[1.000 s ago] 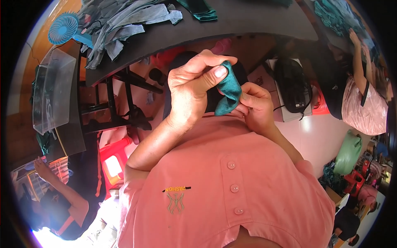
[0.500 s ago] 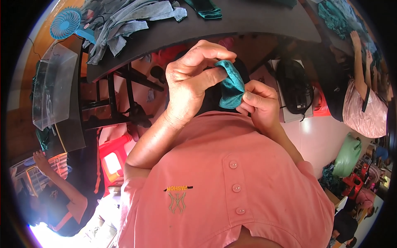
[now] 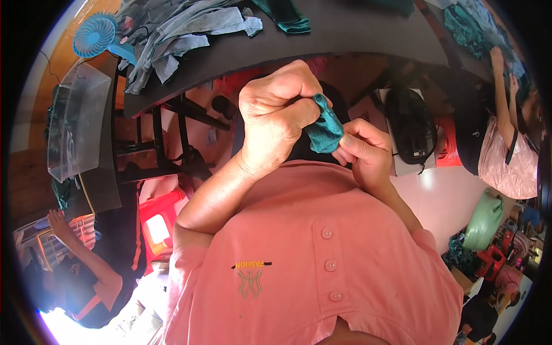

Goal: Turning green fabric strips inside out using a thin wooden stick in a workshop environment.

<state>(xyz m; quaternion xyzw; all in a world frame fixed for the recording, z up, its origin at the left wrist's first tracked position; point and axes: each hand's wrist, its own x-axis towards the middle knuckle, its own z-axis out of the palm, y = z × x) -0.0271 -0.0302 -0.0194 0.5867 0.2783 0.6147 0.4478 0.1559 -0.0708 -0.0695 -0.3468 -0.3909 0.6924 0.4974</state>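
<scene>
A small piece of dark green velvety fabric [image 3: 326, 133] is held up between my two hands, above my lap. My left hand [image 3: 277, 109] is closed, its thumb and curled forefinger pinching the fabric's upper left end. On the lower right edge, my right hand [image 3: 368, 148] grips the cloth between thumb and fingers. The fabric looks folded and bunched, and what lies inside its folds is hidden. Both hands are in front of the dark table's [image 3: 345, 43] near edge.
Grey-blue cloth strips [image 3: 192, 34] and a green velvet piece [image 3: 286, 16] lie on the table. A blue fan [image 3: 95, 35] stands at its left, near a clear plastic bin [image 3: 80, 123]. Co-workers' arms [image 3: 499, 86] show at the right, another person's arm [image 3: 80, 244] at lower left.
My left hand has curled its fingers tighter around the fabric's upper end. The cloth is now more bunched and tilted, and my right hand keeps its pinch.
</scene>
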